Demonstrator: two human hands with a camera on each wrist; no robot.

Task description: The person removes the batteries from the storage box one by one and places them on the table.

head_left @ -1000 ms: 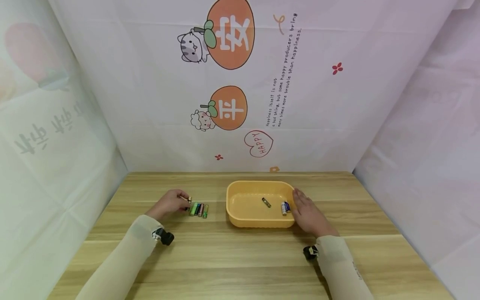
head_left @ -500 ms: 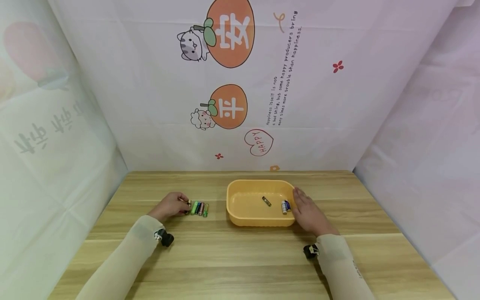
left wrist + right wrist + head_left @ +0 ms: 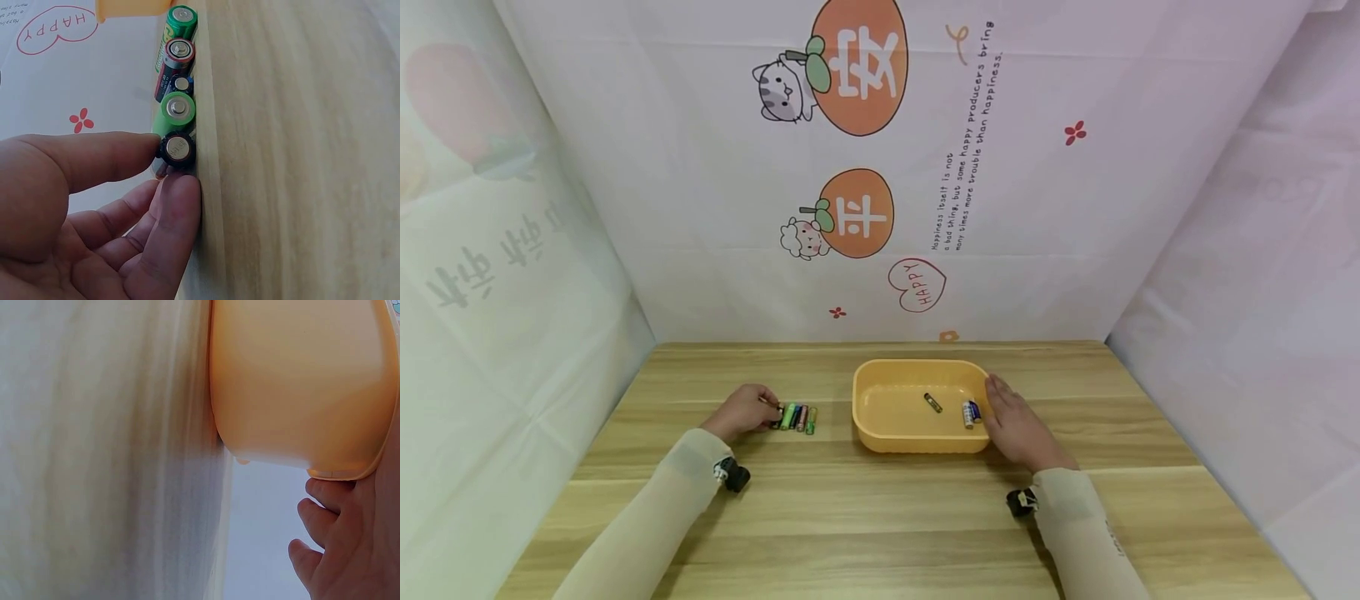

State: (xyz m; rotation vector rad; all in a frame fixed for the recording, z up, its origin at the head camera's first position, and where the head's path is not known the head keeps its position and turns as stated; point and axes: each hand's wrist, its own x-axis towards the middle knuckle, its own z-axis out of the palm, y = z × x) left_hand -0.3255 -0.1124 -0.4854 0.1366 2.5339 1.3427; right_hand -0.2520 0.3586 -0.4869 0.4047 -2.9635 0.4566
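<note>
Lining up batteries (image 3: 789, 417) seems the step: head view, left of centre, my left hand (image 3: 747, 413) meets their row. Left wrist view, centre: thumb and fingers pinch the dark battery (image 3: 178, 149); next seems to want a gentle release. Right wrist view, lower right: my right hand (image 3: 351, 544) rests extended fingers against the yellow tub (image 3: 300, 375).

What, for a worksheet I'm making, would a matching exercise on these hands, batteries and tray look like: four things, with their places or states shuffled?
1. left hand
2. right hand
3. yellow tray
4. white battery

A. inside the tray, beside a blue battery
B. stands on the wooden table
C. touches the tray's side
D. pinches a dark battery

Pairs: 1-D, 2-C, 3-B, 4-A
</note>
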